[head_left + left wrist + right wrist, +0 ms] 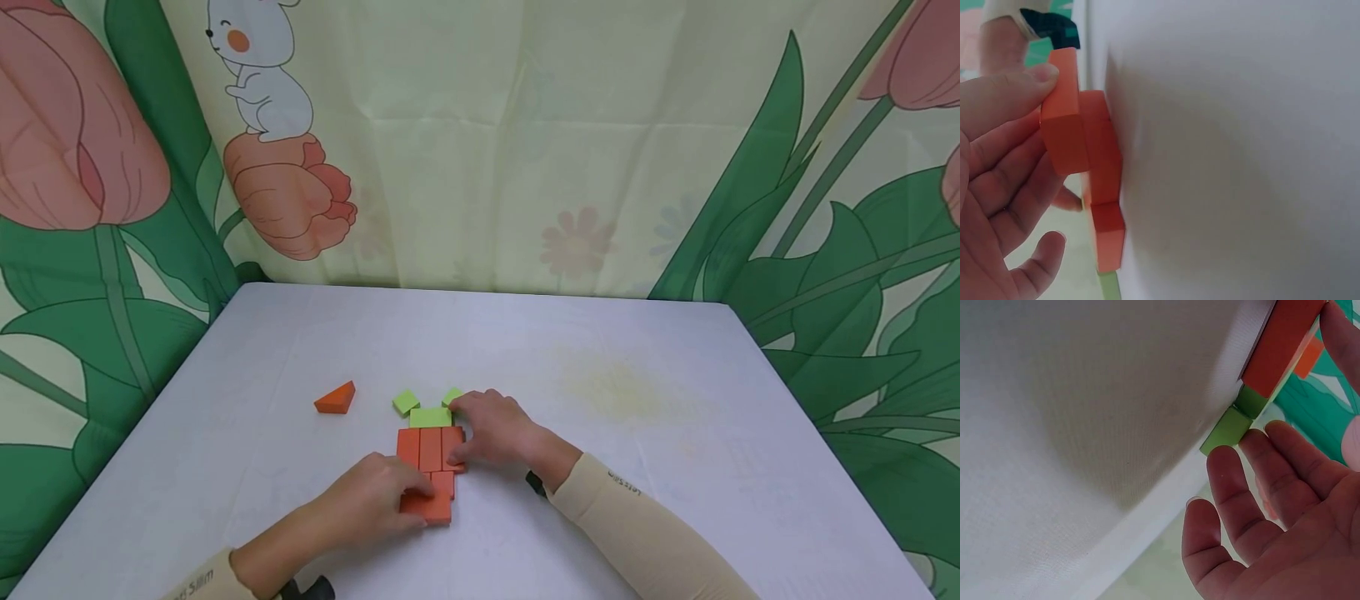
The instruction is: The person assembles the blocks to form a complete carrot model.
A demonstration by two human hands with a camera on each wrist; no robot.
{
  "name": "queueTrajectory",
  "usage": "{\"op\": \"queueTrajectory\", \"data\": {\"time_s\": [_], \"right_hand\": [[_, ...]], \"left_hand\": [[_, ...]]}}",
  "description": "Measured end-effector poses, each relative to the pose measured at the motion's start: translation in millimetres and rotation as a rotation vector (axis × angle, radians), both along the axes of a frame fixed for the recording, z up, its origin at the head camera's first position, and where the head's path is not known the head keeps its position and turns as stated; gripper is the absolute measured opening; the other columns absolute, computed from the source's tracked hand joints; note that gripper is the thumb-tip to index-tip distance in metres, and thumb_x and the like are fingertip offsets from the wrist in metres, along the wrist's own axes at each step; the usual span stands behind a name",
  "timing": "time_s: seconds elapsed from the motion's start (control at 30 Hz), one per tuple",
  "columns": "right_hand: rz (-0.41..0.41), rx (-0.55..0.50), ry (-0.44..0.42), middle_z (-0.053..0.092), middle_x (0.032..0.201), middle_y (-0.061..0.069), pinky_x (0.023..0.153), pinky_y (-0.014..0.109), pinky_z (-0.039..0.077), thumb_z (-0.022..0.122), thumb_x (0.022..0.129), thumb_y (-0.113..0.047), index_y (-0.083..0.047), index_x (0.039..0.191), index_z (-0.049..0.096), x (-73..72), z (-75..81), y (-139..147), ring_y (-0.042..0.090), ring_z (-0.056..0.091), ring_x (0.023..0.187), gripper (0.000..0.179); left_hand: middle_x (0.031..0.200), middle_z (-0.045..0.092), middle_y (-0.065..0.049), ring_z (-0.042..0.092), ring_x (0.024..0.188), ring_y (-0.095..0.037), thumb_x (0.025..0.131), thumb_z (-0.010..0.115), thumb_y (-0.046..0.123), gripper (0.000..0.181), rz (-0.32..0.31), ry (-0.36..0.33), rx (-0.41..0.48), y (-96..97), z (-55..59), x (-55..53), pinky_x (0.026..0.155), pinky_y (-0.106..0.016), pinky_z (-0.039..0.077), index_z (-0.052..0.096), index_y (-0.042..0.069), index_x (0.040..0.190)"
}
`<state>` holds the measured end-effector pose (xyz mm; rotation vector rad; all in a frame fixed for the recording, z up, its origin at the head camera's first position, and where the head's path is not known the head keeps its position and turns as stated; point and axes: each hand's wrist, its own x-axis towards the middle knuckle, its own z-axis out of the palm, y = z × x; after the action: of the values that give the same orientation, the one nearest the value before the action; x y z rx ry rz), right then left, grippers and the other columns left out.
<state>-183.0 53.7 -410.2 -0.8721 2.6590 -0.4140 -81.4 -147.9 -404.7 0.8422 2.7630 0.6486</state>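
My left hand (363, 504) pinches a red-orange rectangular block (1065, 119) at the near end of a flat block arrangement. Thumb and fingers lie on opposite sides of it in the left wrist view. Beyond it, more red-orange blocks (430, 450) stand side by side in a row. A green block (431, 417) lies against their far edge, with a small green block (407, 403) at its left corner and another (451, 395) at its right. My right hand (495, 429) reaches along the right side, fingertips at the right green block, thumb against a red-orange block.
An orange triangular block (336, 399) lies by itself to the left of the arrangement. The white-covered table (637, 500) reaches back to a printed cloth backdrop (480, 150) with tulips and a cartoon animal.
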Motion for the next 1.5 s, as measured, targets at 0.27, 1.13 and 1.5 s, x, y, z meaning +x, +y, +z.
{"op": "queueTrajectory", "data": {"time_s": [0.27,1.13,1.5], "right_hand": [[-0.003,-0.013,-0.005,0.059,0.134,0.003,0.096,0.043,0.045,0.082,0.082,-0.04,-0.013,0.137,0.058,0.4,0.9,0.9,0.026,0.052,0.119,0.066],[-0.007,-0.011,-0.002,0.058,0.135,0.003,0.096,0.044,0.045,0.082,0.082,-0.041,-0.013,0.138,0.058,-1.6,-0.8,1.5,0.027,0.051,0.121,0.067],[-0.002,-0.01,0.002,0.058,0.135,0.003,0.096,0.044,0.045,0.081,0.082,-0.041,-0.013,0.136,0.058,-1.8,-1.4,2.0,0.027,0.052,0.121,0.065]], "left_hand": [[0.094,0.067,0.016,0.058,0.083,-0.003,0.079,0.086,0.023,0.029,-0.012,0.028,0.028,1.3,-9.0,2.5,0.08,-0.03,0.052,0.074,0.014,0.104],[0.099,0.063,0.011,0.058,0.095,-0.012,0.078,0.088,0.025,0.035,0.016,0.078,-0.023,8.2,-11.7,3.2,0.086,-0.036,0.051,0.07,0.017,0.106],[0.099,0.063,0.012,0.057,0.096,-0.013,0.076,0.089,0.028,0.038,0.025,0.06,-0.036,8.8,-11.0,3.6,0.087,-0.038,0.051,0.069,0.017,0.106]]}}
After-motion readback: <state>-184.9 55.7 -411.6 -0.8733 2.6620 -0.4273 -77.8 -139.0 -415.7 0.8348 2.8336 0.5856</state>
